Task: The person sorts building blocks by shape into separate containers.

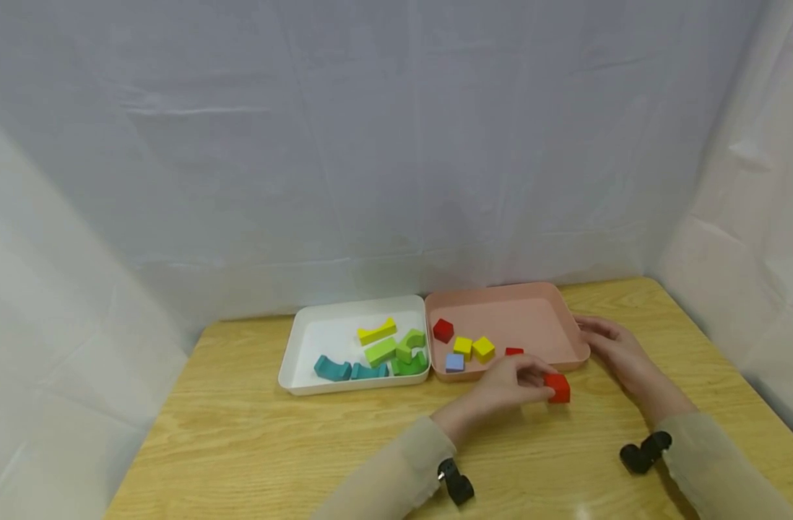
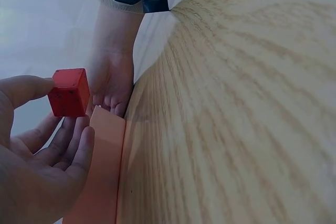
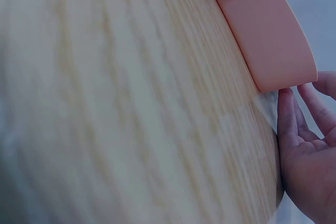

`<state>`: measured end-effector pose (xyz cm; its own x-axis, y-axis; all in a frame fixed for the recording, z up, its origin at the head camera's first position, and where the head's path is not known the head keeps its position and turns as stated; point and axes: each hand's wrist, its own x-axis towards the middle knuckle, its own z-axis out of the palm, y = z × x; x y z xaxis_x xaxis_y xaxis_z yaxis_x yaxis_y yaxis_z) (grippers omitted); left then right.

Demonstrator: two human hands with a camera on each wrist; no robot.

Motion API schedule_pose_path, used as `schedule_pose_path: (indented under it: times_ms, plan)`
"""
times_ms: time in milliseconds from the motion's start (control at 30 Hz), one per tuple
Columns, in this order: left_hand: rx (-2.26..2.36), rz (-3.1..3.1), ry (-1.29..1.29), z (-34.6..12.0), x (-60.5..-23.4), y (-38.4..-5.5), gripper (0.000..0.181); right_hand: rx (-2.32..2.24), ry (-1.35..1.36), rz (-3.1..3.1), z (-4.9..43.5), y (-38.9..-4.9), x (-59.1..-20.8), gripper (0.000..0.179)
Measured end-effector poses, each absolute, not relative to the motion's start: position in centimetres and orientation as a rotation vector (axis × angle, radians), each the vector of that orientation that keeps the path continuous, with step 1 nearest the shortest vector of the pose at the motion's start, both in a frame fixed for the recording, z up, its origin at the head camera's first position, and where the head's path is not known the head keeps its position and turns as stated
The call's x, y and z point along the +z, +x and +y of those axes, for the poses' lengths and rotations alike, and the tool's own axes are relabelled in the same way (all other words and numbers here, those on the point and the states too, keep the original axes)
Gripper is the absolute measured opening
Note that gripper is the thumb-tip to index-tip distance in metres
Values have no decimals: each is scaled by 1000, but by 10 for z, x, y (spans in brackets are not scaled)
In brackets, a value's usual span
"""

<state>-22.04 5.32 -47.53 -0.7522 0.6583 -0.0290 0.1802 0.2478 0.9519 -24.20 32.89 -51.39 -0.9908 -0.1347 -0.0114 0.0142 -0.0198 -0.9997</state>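
Observation:
My left hand (image 1: 508, 386) pinches a red cube (image 1: 557, 388) between thumb and fingers, just in front of the pink tray (image 1: 533, 307). In the left wrist view the cube (image 2: 69, 93) is held up near the tray's outer wall (image 2: 105, 161). My right hand (image 1: 620, 354) is at the tray's right end, with fingertips at its outer wall. The right wrist view shows these fingers (image 3: 287, 111) fairly straight against the tray end (image 3: 278, 40). Inside the pink tray are a red cube (image 1: 443, 331), yellow cubes (image 1: 483, 349), a lilac cube (image 1: 454, 362) and another red block (image 1: 514, 352), partly hidden by my left hand.
A white tray (image 1: 312, 332) stands directly left of the pink one. It contains a yellow arched block (image 1: 377, 332), green blocks (image 1: 380, 352) and teal curved blocks (image 1: 332, 369). Both trays rest on a wooden table (image 1: 240, 448), with pale cloth (image 1: 396, 144) behind and at the sides.

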Motion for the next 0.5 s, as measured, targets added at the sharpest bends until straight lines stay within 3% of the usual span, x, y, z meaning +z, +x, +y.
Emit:
schedule_pose_path:
  times_ms: [500]
  plan:
    - [1563,2110,795,47,-464,-226,31,-2164,-129,2147,328,-244,-515,36]
